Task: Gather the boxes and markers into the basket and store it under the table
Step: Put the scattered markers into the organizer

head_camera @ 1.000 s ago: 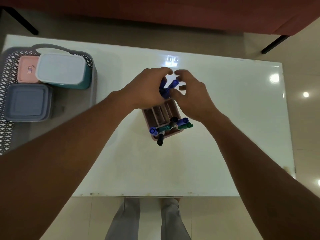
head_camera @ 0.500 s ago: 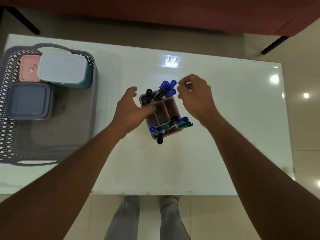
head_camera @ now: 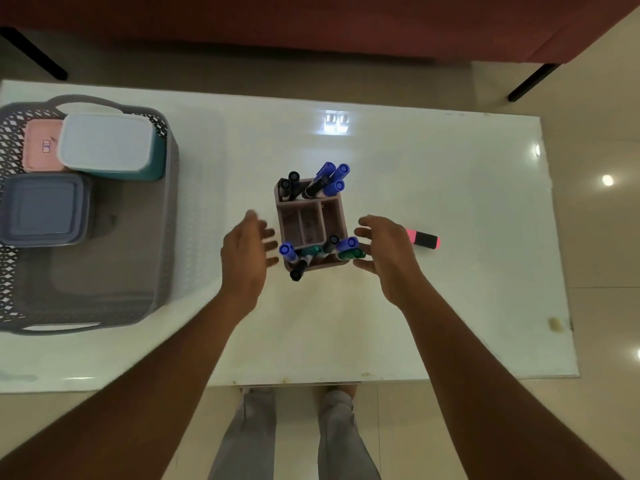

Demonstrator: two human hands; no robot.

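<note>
A pink marker holder (head_camera: 309, 221) stands mid-table with blue, black and green markers (head_camera: 327, 181) upright in its far and near compartments. My left hand (head_camera: 247, 256) is open just left of its near end, fingers apart. On the holder's right side my right hand (head_camera: 388, 254) is open too, fingertips close to the near markers. A pink highlighter (head_camera: 424, 239) lies on the table just beyond my right hand. At the left, the grey lattice basket (head_camera: 166, 237) holds a pink box (head_camera: 40, 145), a teal box with a white lid (head_camera: 107, 143) and a grey-blue box (head_camera: 41, 207).
The white glossy table (head_camera: 415, 323) has its near edge just above my legs. A dark red sofa (head_camera: 311, 22) with black legs stands beyond the far edge. The basket's near half holds nothing.
Both hands let go of the blue markers at the holder's far end and dropped back to flank its near end. The pink highlighter has come into view.
</note>
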